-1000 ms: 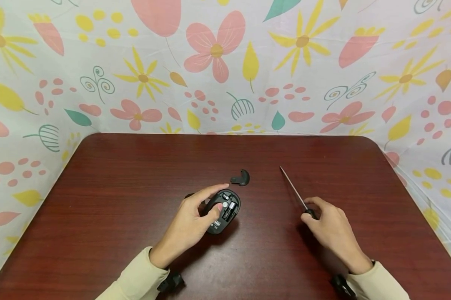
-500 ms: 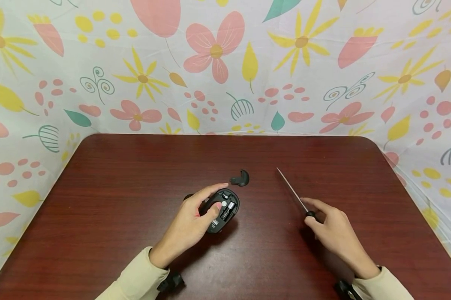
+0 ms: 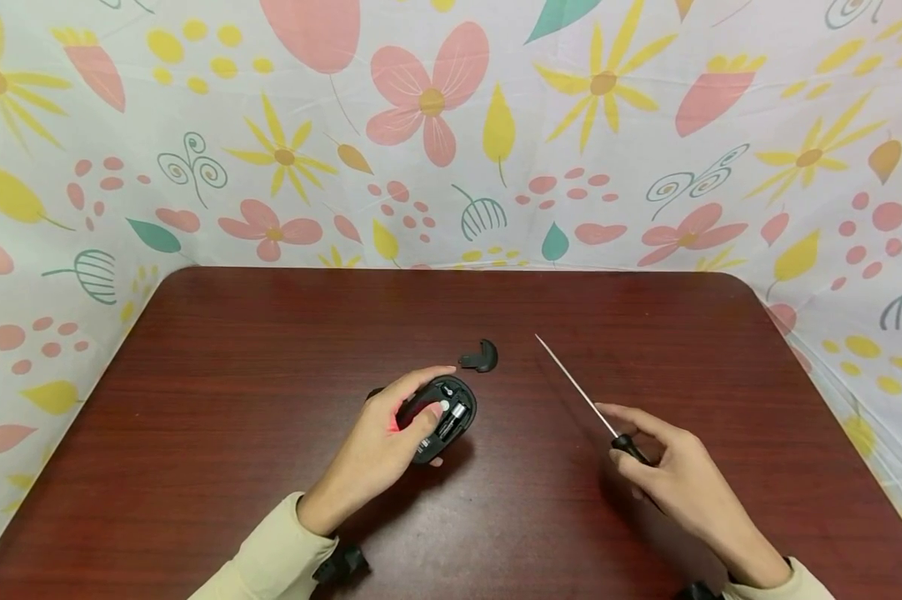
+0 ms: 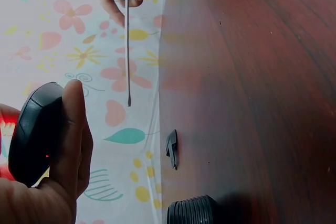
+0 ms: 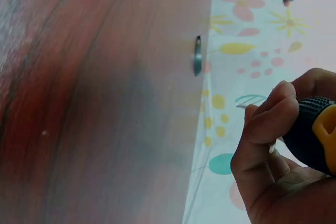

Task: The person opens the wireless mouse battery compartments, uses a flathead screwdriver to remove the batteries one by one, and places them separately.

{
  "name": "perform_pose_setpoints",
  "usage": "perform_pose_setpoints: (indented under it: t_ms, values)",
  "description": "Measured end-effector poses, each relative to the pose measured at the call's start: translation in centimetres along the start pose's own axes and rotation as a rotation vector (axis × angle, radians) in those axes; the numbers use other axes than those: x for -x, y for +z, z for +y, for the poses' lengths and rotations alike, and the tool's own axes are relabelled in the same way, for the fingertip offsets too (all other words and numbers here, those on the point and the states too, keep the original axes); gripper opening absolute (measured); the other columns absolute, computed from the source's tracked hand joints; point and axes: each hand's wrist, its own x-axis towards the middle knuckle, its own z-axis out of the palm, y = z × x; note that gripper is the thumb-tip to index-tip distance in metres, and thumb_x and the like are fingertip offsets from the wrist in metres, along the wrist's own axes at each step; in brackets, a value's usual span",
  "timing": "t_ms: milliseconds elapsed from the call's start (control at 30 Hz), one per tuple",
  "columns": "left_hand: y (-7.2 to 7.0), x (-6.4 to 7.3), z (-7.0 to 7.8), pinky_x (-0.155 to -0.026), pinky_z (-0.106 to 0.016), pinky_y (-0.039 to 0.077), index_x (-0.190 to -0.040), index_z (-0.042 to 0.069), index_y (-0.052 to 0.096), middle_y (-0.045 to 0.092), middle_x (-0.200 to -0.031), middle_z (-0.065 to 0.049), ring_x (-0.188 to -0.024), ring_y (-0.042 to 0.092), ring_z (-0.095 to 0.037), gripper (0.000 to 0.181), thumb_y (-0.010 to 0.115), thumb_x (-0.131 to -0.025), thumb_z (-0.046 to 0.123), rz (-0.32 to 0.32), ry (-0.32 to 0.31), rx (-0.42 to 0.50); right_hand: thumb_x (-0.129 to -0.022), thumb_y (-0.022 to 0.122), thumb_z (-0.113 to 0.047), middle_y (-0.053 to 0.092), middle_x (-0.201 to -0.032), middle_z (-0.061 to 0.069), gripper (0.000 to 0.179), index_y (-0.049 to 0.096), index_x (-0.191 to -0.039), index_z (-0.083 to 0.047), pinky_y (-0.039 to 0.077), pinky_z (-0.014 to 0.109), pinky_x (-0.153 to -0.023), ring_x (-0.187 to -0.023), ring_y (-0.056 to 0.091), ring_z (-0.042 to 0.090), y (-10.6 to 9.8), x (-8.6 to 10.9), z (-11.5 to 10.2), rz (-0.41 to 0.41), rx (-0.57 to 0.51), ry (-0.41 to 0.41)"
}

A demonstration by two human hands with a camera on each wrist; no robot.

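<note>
My left hand [image 3: 376,450] grips a black computer mouse [image 3: 462,427] above the table, its underside turned up and the thumb across it. The battery bay is uncovered, with a battery [image 3: 457,413] inside. Red light glows on the skin beside the mouse. In my right hand [image 3: 679,475] is a screwdriver [image 3: 577,388], held by its black and yellow handle [image 5: 310,135]; the long thin shaft points forward and left, and its flat tip shows in the left wrist view, apart from the mouse. Beyond the mouse lies a curved black cover [image 3: 485,357].
A black ribbed round object [image 4: 191,211] stands on the table, mostly hidden behind my left hand in the head view. The brown table [image 3: 271,325] ends at a flowered cloth [image 3: 436,208]. Black straps [image 3: 340,567] sit at the wrists.
My right hand has drawn back slightly to the near right, while the screwdriver's tip has swung left. The mouse has tilted a little, and the red glow has grown stronger.
</note>
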Motion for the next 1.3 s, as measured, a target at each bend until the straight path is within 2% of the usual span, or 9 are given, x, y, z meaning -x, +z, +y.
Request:
perform_pose_setpoints:
  t_ms: [200,433,600,800,900,1033,1300]
  values:
    - [0.1,0.0,0.0,-0.058,-0.044,0.066,-0.139,0.034,0.064,0.070,-0.124,-0.008,-0.083,0.073,-0.022,0.046,0.059,-0.104,0.005,0.012,-0.002,-0.054,-0.088,0.068,0.011,0.070,-0.102,0.008,0.058,0.066,-0.139,-0.017,0.050,0.024,-0.050,-0.068,0.064,0.006,-0.2,1.0,-0.4,-0.015,-0.025,-0.058]
    - [0.1,-0.1,-0.2,-0.058,-0.044,0.065,-0.141,0.029,0.063,0.070,-0.123,-0.016,-0.071,0.073,-0.030,0.045,0.062,-0.103,0.005,0.012,0.019,-0.076,-0.090,0.072,0.010,0.073,-0.114,-0.004,0.057,0.066,-0.140,-0.017,0.055,0.022,-0.060,-0.086,0.069,0.007,-0.3,1.7,-0.5,-0.038,-0.046,-0.148]
    - [0.1,-0.2,-0.2,-0.059,-0.045,0.065,-0.139,0.031,0.064,0.070,-0.124,-0.012,-0.071,0.073,-0.026,0.043,0.062,-0.103,0.007,0.021,0.014,-0.073,-0.088,0.071,0.015,0.070,-0.103,-0.003,0.059,0.066,-0.139,-0.015,0.053,0.023,-0.060,-0.085,0.066,0.008,-0.5,2.3,-1.1,-0.082,-0.089,-0.259]
    - [0.2,-0.4,-0.1,-0.059,-0.038,0.065,-0.136,0.032,0.065,0.070,-0.122,-0.008,-0.068,0.073,-0.030,0.041,0.063,-0.103,0.008,0.036,0.003,-0.089,-0.084,0.068,0.024,0.064,-0.098,-0.004,0.063,0.066,-0.138,-0.008,0.050,0.024,-0.055,-0.080,0.061,0.009,-0.2,3.0,-1.7,-0.131,-0.173,-0.404]
    - [0.2,-0.6,-0.1,-0.059,-0.037,0.065,-0.136,0.033,0.065,0.069,-0.123,-0.006,-0.063,0.072,-0.024,0.042,0.064,-0.103,0.007,0.051,0.002,-0.104,-0.082,0.069,0.023,0.063,-0.096,-0.010,0.066,0.067,-0.138,-0.012,0.049,0.021,-0.057,-0.078,0.059,0.005,-0.2,3.4,-2.3,-0.137,-0.137,-0.442]
    - [0.3,-0.7,-0.1,-0.058,-0.036,0.065,-0.135,0.033,0.065,0.067,-0.124,-0.003,-0.068,0.072,-0.023,0.041,0.064,-0.103,0.008,0.066,0.022,-0.131,-0.079,0.073,0.021,0.060,-0.095,-0.018,0.070,0.068,-0.137,-0.018,0.047,0.016,-0.059,-0.077,0.055,0.000,-0.3,3.7,-3.0,-0.142,-0.065,-0.473]
    - [0.5,-0.7,-0.2,-0.057,-0.034,0.065,-0.135,0.036,0.066,0.065,-0.121,-0.003,-0.082,0.071,-0.021,0.044,0.065,-0.101,0.007,0.084,0.019,-0.150,-0.075,0.077,0.019,0.070,-0.112,-0.012,0.071,0.068,-0.137,-0.013,0.049,0.014,-0.070,-0.088,0.058,0.000,0.2,3.7,-2.2,-0.141,-0.028,-0.564]
